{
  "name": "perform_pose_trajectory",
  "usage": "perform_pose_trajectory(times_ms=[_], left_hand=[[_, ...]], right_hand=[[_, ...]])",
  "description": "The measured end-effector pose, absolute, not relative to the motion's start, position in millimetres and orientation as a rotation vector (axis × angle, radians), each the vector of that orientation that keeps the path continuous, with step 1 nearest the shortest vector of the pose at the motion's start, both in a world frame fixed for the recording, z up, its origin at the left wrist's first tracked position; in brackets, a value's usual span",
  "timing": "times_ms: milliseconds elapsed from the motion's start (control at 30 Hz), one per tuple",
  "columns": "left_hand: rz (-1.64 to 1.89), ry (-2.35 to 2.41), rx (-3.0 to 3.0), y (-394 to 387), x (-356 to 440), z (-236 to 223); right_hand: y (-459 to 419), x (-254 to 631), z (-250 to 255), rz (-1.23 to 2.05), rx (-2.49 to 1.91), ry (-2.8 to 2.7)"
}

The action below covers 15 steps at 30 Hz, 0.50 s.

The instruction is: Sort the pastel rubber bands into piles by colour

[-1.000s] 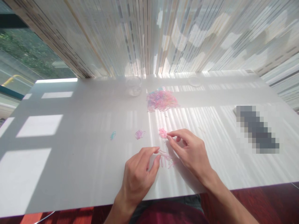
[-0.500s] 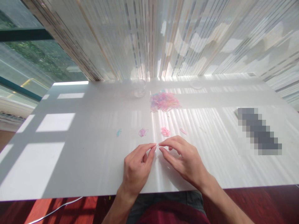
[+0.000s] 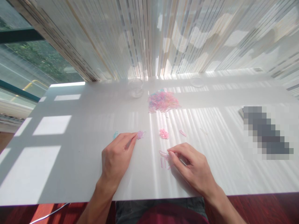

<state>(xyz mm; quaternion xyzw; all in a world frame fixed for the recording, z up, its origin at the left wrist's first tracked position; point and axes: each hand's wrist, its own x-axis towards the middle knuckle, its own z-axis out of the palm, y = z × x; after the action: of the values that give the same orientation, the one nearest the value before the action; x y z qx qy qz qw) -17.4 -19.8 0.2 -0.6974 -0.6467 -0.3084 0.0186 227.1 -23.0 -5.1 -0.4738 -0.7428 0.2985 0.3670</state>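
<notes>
The left hand point(image 3: 119, 154), fingertips pressed together, has moved to the purple clump point(image 3: 141, 134), left of the pink clump point(image 3: 164, 134); the right hand point(image 3: 193, 165), its pinch unclear to me, is at bands point(image 3: 164, 162) on that clump's near side.

The white surface point(image 3: 81, 174) stands before a sheer, striped curtain point(image 3: 130, 37). A dark-framed window point(image 3: 39, 59) is located at left. Sunlight point(image 3: 51, 125) projects bright rectangles and narrow bands onto the surface. The floor point(image 3: 263, 209) is reddish.
</notes>
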Motion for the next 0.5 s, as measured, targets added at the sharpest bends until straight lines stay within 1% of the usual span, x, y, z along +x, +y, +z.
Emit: perform_pose_trajectory(times_ms=[267, 500], left_hand=[[-0.97, -2.023, -2.173, -15.4, -13.5, -8.0], [-1.001, -2.055, -2.163, -23.9, -15.2, -2.6]], right_hand=[[-21.9, 226.4, -5.9, 0.753, -1.197, -1.915], [-22.4, 226.6, -5.9, 0.761, -1.208, -1.905]])
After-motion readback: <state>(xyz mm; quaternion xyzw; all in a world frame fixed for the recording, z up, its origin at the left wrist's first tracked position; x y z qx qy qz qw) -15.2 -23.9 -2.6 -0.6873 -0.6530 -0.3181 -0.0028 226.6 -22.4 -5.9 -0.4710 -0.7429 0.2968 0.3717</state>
